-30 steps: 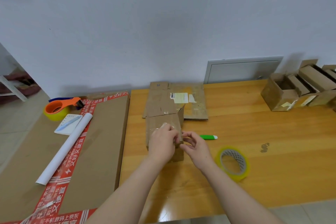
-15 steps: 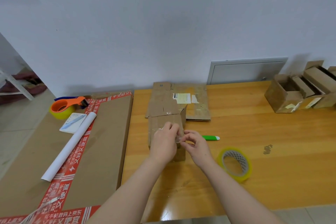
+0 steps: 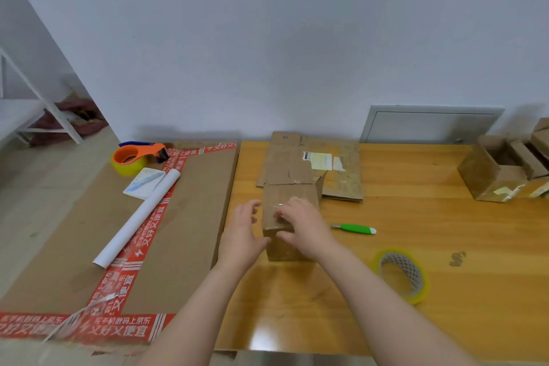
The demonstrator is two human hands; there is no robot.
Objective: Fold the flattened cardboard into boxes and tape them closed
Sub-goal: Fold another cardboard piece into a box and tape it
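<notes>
Box (image 3: 280,250) stood on surface (image 3: 416,211), just before flat cardboard (image 3: 297,157). Right hand (image 3: 306,227) lay on box top, fingers extended, pressing. Left hand (image 3: 242,236) beside box, fingers loosely spread.

Head cam, fwd-down, near table (image 3: 416,217)

Makeshift packing station, plain room: wooden table (image 3: 416,217), tape roll (image 3: 416,276), orange tape dispenser (image 3: 133,154), flattened cardboard (image 3: 285,160), open boxes (image 3: 487,175), bare white wall (image 3: 297,38).

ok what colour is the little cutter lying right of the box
The cutter is bright green with a white end, clearest in the head view.
</notes>
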